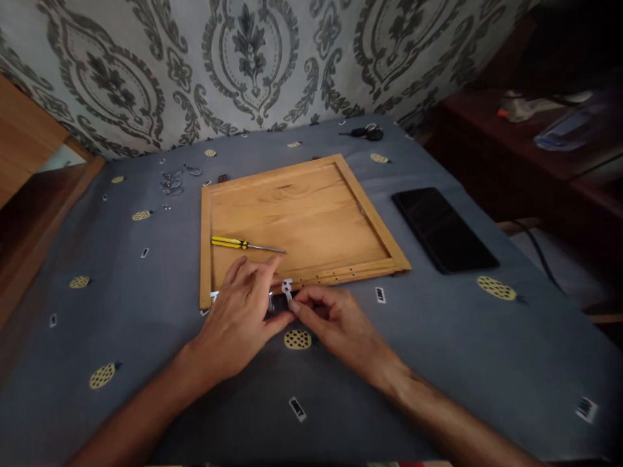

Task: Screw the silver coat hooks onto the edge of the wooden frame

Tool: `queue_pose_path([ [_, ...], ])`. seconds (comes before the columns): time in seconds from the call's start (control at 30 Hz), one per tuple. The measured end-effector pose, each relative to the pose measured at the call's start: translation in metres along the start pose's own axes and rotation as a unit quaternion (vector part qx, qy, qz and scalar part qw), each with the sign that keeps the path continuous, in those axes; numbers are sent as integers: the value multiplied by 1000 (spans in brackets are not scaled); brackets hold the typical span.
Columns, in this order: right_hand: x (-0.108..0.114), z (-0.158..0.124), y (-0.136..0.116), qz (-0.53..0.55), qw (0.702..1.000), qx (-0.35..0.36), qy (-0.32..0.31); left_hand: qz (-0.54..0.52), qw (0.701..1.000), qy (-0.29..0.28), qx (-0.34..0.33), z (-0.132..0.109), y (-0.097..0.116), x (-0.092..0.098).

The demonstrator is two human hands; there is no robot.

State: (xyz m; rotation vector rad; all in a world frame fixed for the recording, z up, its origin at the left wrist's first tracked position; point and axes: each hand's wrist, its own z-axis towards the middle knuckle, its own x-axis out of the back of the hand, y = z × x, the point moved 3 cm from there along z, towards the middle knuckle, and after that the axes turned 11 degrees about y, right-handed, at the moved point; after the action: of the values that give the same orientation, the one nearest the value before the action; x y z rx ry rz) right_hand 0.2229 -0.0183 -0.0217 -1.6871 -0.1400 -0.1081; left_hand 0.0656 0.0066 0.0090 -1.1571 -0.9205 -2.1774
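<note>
A small pale metal fitting [287, 287] with a round hole stands at the front edge of a framed wooden panel [296, 207]. My right hand [343, 324] pinches its lower end between thumb and fingers. Bent over the panel's front left edge, my left hand [238, 311] has its thumb and fingertips closed around the fitting's near side. More shiny metal shows under that palm, mostly hidden. Past the left fingers, a yellow and black screwdriver [231, 242] lies on the panel, its shaft pointing right. Several small dark holes dot the panel's front rail.
A black phone or tablet [442, 230] lies to the panel's right. Small metal hardware [171, 183] is scattered at the back left. Keys with a dark fob [372, 132] rest near the patterned wall. Wooden furniture [29, 168] borders the left, a dark red surface [516, 149] the right.
</note>
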Motion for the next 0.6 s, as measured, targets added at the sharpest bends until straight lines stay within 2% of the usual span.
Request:
queue_pose_path([
  [0.2,2,-4,-2,-12,1000,0,5,-13,1000,5,7,1,0,0],
  [0.3,7,-6,-6,-88,992,69,51,-15,1000,-3,10,2,1,2],
  [0.37,12,-8,-9,-161,970,153,97,-17,1000,-5,14,2,2,2],
  [0.43,14,-10,-11,-232,936,234,126,-18,1000,-6,20,2,2,3],
  [0.5,14,-11,-11,-283,904,292,133,-16,1000,-3,25,2,1,3],
  [0.6,12,-12,-10,-326,875,336,121,-14,1000,1,23,3,2,2],
])
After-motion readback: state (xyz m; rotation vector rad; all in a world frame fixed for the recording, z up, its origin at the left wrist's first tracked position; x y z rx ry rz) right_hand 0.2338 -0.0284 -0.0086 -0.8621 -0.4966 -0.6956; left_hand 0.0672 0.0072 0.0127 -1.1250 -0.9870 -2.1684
